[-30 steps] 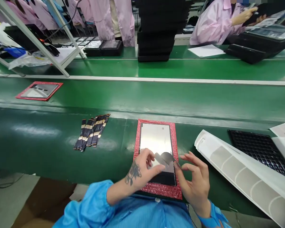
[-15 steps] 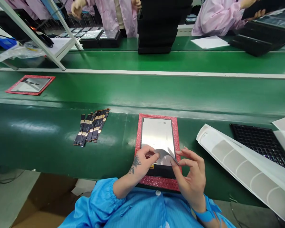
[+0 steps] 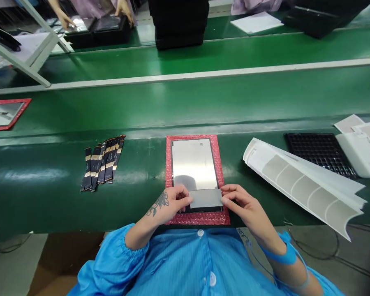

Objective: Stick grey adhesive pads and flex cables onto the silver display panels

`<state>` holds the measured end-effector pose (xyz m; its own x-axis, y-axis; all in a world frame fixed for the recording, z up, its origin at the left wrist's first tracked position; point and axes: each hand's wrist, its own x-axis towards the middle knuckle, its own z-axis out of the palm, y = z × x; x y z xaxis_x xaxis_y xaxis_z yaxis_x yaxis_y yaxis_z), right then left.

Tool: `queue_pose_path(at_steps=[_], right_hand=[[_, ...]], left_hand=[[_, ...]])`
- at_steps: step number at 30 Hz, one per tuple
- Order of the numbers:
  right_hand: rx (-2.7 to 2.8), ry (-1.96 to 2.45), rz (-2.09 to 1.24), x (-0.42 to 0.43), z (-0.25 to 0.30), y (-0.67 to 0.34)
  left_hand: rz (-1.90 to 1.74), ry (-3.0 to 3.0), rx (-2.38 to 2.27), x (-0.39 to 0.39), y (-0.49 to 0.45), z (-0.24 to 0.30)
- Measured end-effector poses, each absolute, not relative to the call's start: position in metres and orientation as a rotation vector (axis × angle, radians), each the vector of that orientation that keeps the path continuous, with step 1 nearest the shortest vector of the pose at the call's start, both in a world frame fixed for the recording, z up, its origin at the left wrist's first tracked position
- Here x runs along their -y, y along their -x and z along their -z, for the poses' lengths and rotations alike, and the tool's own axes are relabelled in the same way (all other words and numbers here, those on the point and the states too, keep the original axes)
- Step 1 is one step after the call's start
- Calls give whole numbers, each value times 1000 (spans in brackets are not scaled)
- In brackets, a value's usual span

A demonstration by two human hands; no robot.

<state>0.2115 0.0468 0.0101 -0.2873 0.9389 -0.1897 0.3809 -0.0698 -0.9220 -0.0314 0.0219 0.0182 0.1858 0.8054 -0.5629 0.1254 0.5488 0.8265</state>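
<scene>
A grey rectangular adhesive strip (image 3: 205, 198) stretches flat between my two hands, over the lower end of a silver display panel (image 3: 195, 160). My left hand (image 3: 176, 198) pinches the strip's left end between thumb and fingers. At the strip's right end, the thumb and fingertips of my right hand (image 3: 239, 201) close on its edge. Beneath the panel lies a red bubble-wrap sheet (image 3: 198, 218), its border showing all round. Whether the strip touches the panel I cannot tell.
Several black-and-gold flex cables (image 3: 103, 162) lie to the left. Curled white sheets with grey strips (image 3: 296, 185) and a black gridded tray (image 3: 320, 152) are at right. Another panel on red wrap (image 3: 6, 115) is far left. Across the bench, a co-worker's hands (image 3: 123, 11) touch black trays (image 3: 112, 36).
The grey strip was bent and raised between my fingers; now it is flatter and stretched straight across the panel's lower end. The camera view has shifted. The co-worker's hands have come down to the trays.
</scene>
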Motion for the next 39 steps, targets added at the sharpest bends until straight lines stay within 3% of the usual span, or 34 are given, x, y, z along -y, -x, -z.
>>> queue_pose_path(at_steps=[10, 39], right_hand=[[1927, 1412, -1106, -38, 8, -219], [2092, 1357, -1014, -37, 7, -219]], left_hand=[[-368, -1328, -1562, -19, 17, -11], [-325, -1621, -1612, -15, 17, -14]])
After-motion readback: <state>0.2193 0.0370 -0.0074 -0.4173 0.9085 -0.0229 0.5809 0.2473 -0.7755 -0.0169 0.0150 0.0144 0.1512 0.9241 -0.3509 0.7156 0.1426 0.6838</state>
